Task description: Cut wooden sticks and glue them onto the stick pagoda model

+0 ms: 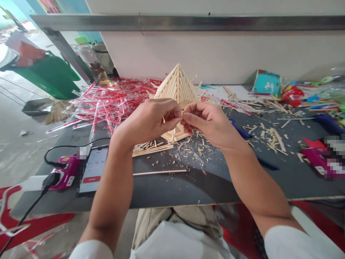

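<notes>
My left hand (164,117) and my right hand (203,120) meet fingertip to fingertip, both closed in a pinch. Whatever lies between the fingertips is too small and too covered to name. Directly behind them stands a pointed, cone-like model (178,84) built of pale wooden sticks; the hands hide its middle part. Its base shows below my fingers on the dark table (172,190). Several loose sticks (153,149) lie under my left wrist, and one long stick (161,172) lies nearer the front edge.
Red-and-clear plastic wrappers (113,97) heap at the left rear. A phone (93,171) and a magenta power strip (66,172) with cords lie left. Stick scraps (275,140), a blue-handled tool (239,128) and a tipped teal cup (266,84) are on the right.
</notes>
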`<state>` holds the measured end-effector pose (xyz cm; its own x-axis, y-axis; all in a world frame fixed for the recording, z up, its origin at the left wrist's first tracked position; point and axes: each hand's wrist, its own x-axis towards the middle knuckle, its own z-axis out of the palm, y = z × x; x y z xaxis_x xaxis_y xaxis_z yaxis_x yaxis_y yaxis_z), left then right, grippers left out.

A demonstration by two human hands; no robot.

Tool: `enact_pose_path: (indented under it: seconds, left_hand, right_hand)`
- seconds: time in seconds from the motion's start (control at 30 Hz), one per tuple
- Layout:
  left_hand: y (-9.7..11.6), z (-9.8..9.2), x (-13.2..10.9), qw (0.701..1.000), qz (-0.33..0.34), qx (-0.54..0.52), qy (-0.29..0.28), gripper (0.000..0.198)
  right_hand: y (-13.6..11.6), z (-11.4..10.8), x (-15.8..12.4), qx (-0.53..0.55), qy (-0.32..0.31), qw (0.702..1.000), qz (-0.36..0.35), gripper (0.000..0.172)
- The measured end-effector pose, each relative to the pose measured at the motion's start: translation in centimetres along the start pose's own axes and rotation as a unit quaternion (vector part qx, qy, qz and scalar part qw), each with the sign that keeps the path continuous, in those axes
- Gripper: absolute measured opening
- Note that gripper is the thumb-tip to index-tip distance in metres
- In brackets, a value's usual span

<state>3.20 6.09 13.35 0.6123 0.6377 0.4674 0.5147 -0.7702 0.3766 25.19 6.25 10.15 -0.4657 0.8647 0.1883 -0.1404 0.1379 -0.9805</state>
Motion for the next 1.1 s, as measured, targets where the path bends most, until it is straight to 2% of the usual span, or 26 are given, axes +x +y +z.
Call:
enact_pose_path:
  seconds: [0.2, 0.37, 0.57, 0.77, 0.93, 1.1]
  left_hand:
    - [0.2, -0.1, 0.0, 1.000, -0.010, -0.014, 0.004, 0.006]
    - [0.3, 0.2, 0.0, 0.999, -0.038, -0.023, 0.008, 0.004]
    - [-0.7, 0.3, -0.2, 0.996, -0.064, 0.006, 0.062, 0.006]
    - [-1.7, 0.4, -0.5, 0.995, -0.069, 0.039, 0.055, 0.013]
    - [-2.0, 0.7, -0.3, 0.996, -0.053, 0.044, 0.054, 0.013]
    - [-2.0, 0.8, -0.3, 0.996, -0.075, 0.038, 0.035, 0.016]
  right_hand:
    - [-0.1, 0.6, 0.1, -0.002, 0.014, 1.000, -0.008, 0.037]
    - [0.0, 0.8, 0.0, -0.083, 0.043, 0.995, -0.038, 0.040]
    - [0.3, 0.4, -0.7, -0.262, 0.131, 0.947, -0.132, 0.027]
    - [0.9, 0.1, -0.4, -0.313, 0.110, 0.928, -0.172, 0.014]
    - [1.1, -0.1, -0.4, -0.364, 0.120, 0.908, -0.171, 0.015]
    - [0.6, 0.1, -0.6, -0.406, 0.131, 0.886, -0.183, 0.011]
